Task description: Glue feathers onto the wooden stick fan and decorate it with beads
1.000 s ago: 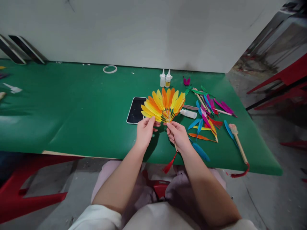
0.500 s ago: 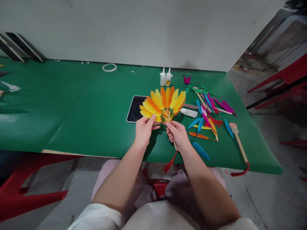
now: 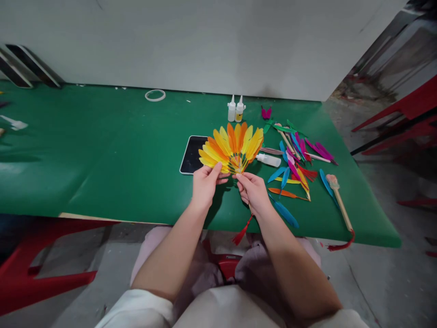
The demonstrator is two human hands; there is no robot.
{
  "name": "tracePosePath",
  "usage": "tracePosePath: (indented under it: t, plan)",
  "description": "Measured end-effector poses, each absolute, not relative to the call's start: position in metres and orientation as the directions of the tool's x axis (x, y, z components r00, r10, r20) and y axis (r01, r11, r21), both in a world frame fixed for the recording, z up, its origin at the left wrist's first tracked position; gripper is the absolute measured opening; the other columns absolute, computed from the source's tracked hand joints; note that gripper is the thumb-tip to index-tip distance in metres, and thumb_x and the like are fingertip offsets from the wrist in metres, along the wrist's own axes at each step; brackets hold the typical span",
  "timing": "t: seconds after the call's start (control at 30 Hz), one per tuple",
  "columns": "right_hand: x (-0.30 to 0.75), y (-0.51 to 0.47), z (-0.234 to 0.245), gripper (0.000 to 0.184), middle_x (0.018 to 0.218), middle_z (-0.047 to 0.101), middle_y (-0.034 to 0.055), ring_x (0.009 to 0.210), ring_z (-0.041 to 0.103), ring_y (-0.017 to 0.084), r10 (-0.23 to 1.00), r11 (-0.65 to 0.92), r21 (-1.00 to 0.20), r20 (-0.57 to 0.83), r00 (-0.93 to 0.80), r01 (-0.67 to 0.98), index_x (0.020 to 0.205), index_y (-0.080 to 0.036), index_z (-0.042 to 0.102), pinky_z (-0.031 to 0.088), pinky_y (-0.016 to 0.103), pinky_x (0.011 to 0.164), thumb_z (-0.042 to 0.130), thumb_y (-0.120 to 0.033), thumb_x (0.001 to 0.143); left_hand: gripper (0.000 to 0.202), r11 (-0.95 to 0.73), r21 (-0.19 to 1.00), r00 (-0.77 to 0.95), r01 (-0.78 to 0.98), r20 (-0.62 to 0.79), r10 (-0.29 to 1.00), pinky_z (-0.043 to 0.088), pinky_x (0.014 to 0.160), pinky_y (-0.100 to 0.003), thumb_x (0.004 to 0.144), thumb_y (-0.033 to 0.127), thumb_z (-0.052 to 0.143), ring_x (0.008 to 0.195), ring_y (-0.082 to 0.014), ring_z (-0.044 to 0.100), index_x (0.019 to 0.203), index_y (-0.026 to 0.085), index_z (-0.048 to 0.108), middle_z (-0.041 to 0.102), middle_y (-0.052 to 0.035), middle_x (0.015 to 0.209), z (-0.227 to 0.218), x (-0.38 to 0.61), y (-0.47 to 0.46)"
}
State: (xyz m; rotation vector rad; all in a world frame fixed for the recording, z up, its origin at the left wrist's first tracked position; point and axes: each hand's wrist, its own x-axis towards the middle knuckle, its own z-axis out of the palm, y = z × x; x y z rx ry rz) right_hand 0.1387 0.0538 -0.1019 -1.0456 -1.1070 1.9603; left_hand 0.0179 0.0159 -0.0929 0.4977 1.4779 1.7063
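Note:
A feather fan (image 3: 232, 145) of yellow and orange feathers is spread above the green table, held between both my hands. My left hand (image 3: 205, 183) pinches its lower left feathers with thumb and fingers. The fan's base and upper handle are gripped by my right hand (image 3: 253, 189), which covers part of the stick. A red tassel (image 3: 242, 231) hangs from the handle's end near the table edge. Behind the fan, a dark-screened phone (image 3: 190, 155) lies partly covered. A white glue bottle (image 3: 269, 160) lies on its side just right of the feathers.
Two small upright bottles (image 3: 236, 109) stand near the wall. Loose coloured feathers (image 3: 290, 171) and sticks are scattered to the right, with a tasselled handle (image 3: 339, 200) beyond. A white ring (image 3: 155, 95) lies at the back. Red stools (image 3: 44, 269) stand beside the green table (image 3: 112, 168).
Almost nothing differs. Both hands keep their hold on the feather fan, and the view has shifted very slightly.

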Motion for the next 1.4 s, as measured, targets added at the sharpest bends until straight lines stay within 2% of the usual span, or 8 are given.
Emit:
tracePosePath:
  t: [0.33,0.6,1.13,1.4]
  plan:
    - [0.1391,0.0533,-0.1004,0.027,0.044,0.043,-0.0096,0.026,0.024,-0.001,0.819,-0.441,-0.884,-0.325,-0.473,-0.157,0.077,-0.015,0.062,0.017,0.013,0.023,0.064,-0.04,0.07,0.028,0.0,0.947,-0.604,-0.32,-0.204,0.77,0.054,0.052,-0.022,0.068,0.037,0.068,0.059,-0.0139,0.066,0.074,0.01,0.063,0.067,-0.0045,0.066,-0.0913,0.0184,0.0151]
    - [0.1381,0.0548,-0.1025,0.027,0.051,0.055,-0.0063,0.028,0.033,0.001,0.831,-0.402,-0.894,-0.266,-0.489,-0.196,0.071,-0.016,0.057,0.027,0.014,0.026,0.065,-0.042,0.069,0.029,0.001,0.947,-0.594,-0.322,-0.203,0.779,0.054,0.052,-0.022,0.068,0.037,0.068,0.06,-0.0144,0.067,0.076,0.009,0.064,0.068,-0.0062,0.07,-0.0909,0.0185,0.0157]
    - [0.1358,0.0558,-0.1065,0.026,0.046,0.052,-0.0062,0.03,0.036,0.002,0.87,-0.312,-0.944,-0.237,-0.433,-0.11,0.072,-0.014,0.06,0.031,0.014,0.029,0.061,-0.04,0.073,0.028,0.024,0.946,-0.592,-0.323,-0.222,0.775,0.053,0.051,-0.022,0.068,0.036,0.068,0.056,-0.0133,0.065,0.074,0.009,0.063,0.068,-0.0053,0.067,-0.0902,0.0192,0.0159]
    - [0.1372,0.0535,-0.1041,0.026,0.051,0.053,-0.0076,0.03,0.04,0.004,0.831,-0.38,-0.916,-0.275,-0.483,-0.132,0.071,-0.016,0.056,0.039,0.017,0.027,0.063,-0.041,0.071,0.028,0.009,0.946,-0.598,-0.323,-0.211,0.774,0.053,0.05,-0.02,0.068,0.036,0.068,0.057,-0.0135,0.066,0.073,0.009,0.063,0.067,-0.0049,0.066,-0.0908,0.0182,0.0154]
